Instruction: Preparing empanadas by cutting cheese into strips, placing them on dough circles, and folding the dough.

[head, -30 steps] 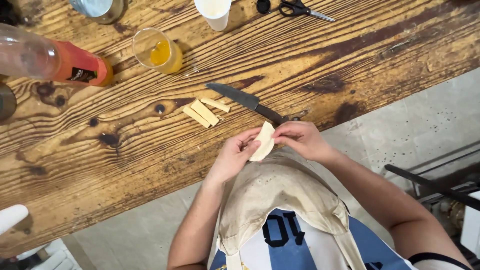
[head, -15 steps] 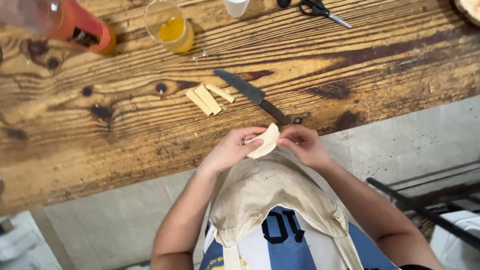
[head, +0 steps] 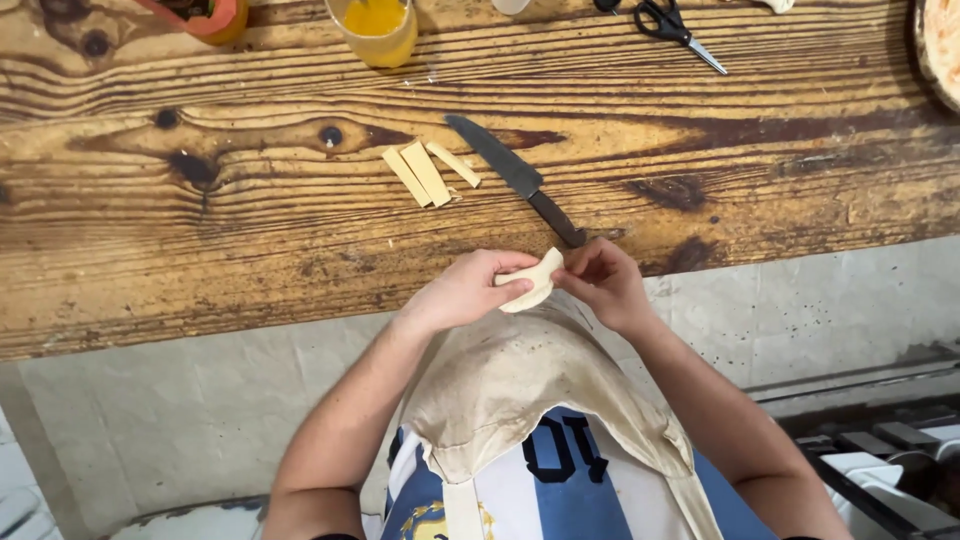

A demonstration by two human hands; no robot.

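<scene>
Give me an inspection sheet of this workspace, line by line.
Surface: wooden table with knots and dark stains, its near edge over a pale floor.
Job's things: pale dough piece held between both hands just off the table edge.
Clutter: three cut dough strips; dark knife lying diagonally; black scissors; glass of yellow liquid; red-orange container, mostly cut off.
Grips: left hand and right hand both pinch the dough piece.
Cables: nothing seen.
Surroundings: beige apron over a blue and white striped shirt; dark frame at lower right, unclear.
</scene>
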